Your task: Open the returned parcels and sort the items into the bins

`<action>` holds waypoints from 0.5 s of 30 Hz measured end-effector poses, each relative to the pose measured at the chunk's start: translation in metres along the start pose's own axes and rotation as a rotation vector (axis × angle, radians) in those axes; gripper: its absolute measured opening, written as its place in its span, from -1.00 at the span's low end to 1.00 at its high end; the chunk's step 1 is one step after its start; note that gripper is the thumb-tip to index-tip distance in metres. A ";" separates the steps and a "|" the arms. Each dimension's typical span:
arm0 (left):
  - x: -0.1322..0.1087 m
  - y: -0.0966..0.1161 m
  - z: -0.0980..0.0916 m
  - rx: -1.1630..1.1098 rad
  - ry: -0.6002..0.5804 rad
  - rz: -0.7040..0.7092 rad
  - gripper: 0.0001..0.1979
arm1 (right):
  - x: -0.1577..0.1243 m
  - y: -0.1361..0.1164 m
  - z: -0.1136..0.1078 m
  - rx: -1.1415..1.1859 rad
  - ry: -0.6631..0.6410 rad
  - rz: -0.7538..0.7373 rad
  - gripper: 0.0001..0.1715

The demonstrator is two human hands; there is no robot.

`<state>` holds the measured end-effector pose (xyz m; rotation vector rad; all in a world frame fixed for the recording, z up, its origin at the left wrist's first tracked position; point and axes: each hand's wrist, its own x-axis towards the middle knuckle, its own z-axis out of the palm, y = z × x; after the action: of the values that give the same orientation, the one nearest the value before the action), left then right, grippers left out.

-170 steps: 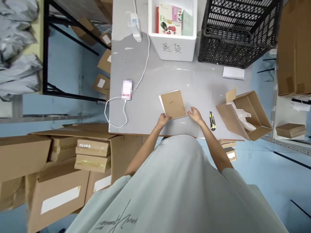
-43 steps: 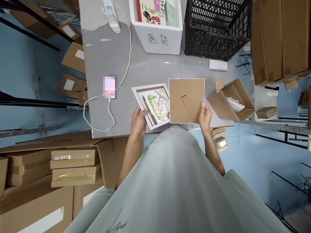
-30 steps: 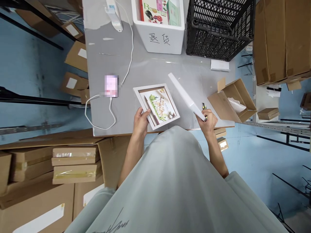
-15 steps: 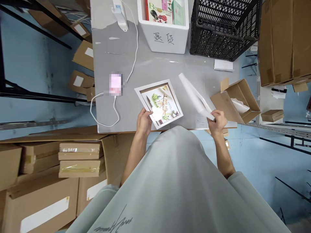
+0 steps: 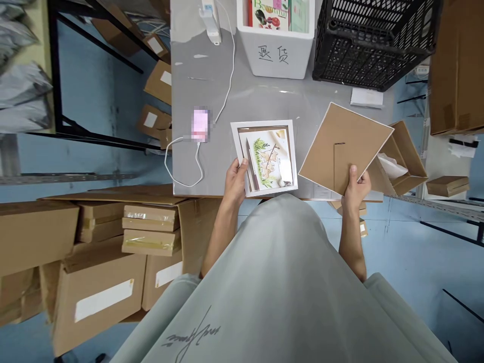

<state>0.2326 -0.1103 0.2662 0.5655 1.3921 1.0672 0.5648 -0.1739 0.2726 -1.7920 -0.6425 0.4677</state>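
My left hand [image 5: 236, 182] grips the lower left side of a white picture frame [image 5: 265, 192], thumb on its front. Inside the frame shows a picture [image 5: 269, 157] of green leaves and small animals. On the right, my right hand [image 5: 355, 189] pinches the lower edge of a second picture frame [image 5: 351, 138]. Its brown back with a fold-out stand faces me, and its front is hidden. An open cardboard box [image 5: 410, 156] with white wrapping inside is just behind it, partly covered.
Along the far side of the table [image 5: 212, 101] stand a white foam box [image 5: 280, 58] holding books and a black plastic crate [image 5: 359, 60]. At the left lie a phone [image 5: 200, 125] on a white cable and a power strip [image 5: 210, 22]. Cartons [image 5: 102, 287] are stacked at lower left.
The right-hand frame has turned from edge-on to showing its brown back. The left-hand frame has rotated to sit straighter. My view has shifted left.
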 end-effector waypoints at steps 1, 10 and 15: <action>-0.001 0.002 0.000 0.004 0.002 -0.001 -0.46 | 0.003 0.002 -0.003 0.023 0.009 0.015 -0.36; -0.010 0.015 0.001 -0.012 0.049 -0.017 -0.52 | 0.011 0.011 -0.017 0.209 -0.060 0.195 -0.22; -0.009 0.014 0.000 0.015 0.009 0.009 -0.56 | 0.006 0.020 -0.010 0.260 -0.091 0.267 -0.15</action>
<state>0.2306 -0.1115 0.2824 0.5786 1.4078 1.0688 0.5794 -0.1816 0.2569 -1.6202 -0.3842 0.7812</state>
